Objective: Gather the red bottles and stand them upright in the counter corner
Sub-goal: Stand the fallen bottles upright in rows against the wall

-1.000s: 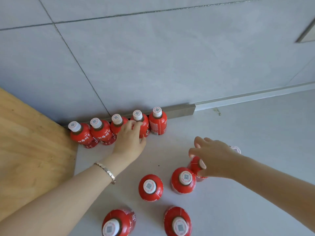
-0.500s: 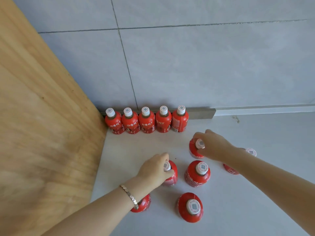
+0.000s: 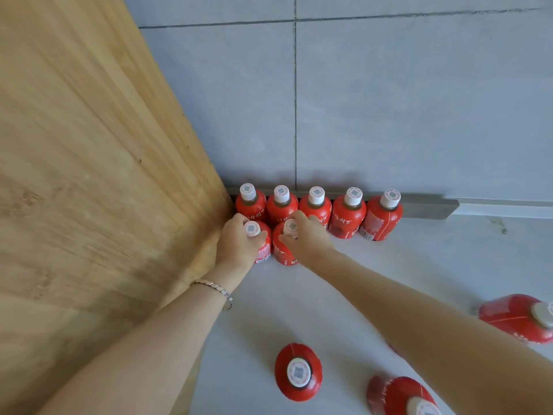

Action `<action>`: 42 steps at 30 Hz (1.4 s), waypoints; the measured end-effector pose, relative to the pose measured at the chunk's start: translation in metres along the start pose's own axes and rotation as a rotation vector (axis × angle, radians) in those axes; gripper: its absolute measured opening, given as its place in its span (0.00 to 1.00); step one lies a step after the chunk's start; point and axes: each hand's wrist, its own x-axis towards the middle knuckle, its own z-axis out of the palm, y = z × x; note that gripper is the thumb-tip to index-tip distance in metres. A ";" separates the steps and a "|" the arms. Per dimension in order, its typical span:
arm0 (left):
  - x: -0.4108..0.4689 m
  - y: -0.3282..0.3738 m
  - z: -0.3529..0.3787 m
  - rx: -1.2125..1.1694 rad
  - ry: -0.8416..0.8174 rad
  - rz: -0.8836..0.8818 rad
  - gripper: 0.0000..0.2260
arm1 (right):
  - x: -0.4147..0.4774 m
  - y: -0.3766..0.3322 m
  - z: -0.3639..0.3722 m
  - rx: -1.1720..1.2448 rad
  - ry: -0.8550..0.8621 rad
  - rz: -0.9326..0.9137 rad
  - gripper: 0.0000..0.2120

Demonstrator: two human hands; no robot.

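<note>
Both hands grip white-capped red bottles by the neck, left hand [image 3: 236,250] hugging the wooden side panel [image 3: 98,163], right hand [image 3: 308,238] alongside, starting a second row tight against the five-bottle back row [image 3: 347,214].

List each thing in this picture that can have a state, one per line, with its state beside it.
Back row of five red bottles: upright, capped, along the wall.
Left hand: gripping a capped upright bottle by the wooden panel.
Right hand: gripping a second front bottle, upright.
Loose bottles: three visible, upright, capped, not yet gathered.
Bracelet: on the left wrist.
</note>
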 end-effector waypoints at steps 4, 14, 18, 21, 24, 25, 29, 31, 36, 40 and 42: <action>0.010 -0.010 0.005 0.116 0.073 0.017 0.12 | 0.011 0.000 0.016 0.052 0.063 0.078 0.23; 0.015 -0.024 0.002 0.028 -0.047 -0.004 0.22 | 0.011 0.010 0.032 0.248 0.039 0.136 0.35; 0.019 -0.028 -0.001 0.031 -0.069 -0.034 0.25 | 0.014 0.004 0.039 0.312 0.057 0.204 0.36; 0.016 -0.023 0.004 0.019 -0.027 -0.073 0.26 | 0.013 0.005 0.040 0.412 0.043 0.254 0.36; 0.015 -0.019 0.009 -0.022 0.063 -0.093 0.25 | 0.011 0.018 0.021 0.394 -0.114 0.303 0.35; 0.014 -0.018 0.011 -0.023 0.077 -0.090 0.23 | 0.010 0.026 0.009 0.311 -0.081 0.279 0.30; 0.011 -0.023 0.017 -0.034 0.106 -0.096 0.20 | 0.008 0.067 -0.057 -0.091 0.504 0.158 0.20; 0.009 -0.022 0.021 -0.063 0.125 -0.104 0.22 | 0.015 0.088 -0.085 -0.167 0.563 0.187 0.24; 0.007 -0.016 0.022 -0.098 0.148 -0.140 0.23 | 0.036 0.117 -0.102 0.042 0.308 0.286 0.23; 0.005 -0.015 0.020 -0.093 0.140 -0.147 0.24 | 0.026 0.114 -0.094 -0.052 0.378 0.281 0.19; 0.004 -0.015 0.019 -0.084 0.130 -0.148 0.24 | 0.010 0.110 -0.084 -0.154 0.342 0.236 0.18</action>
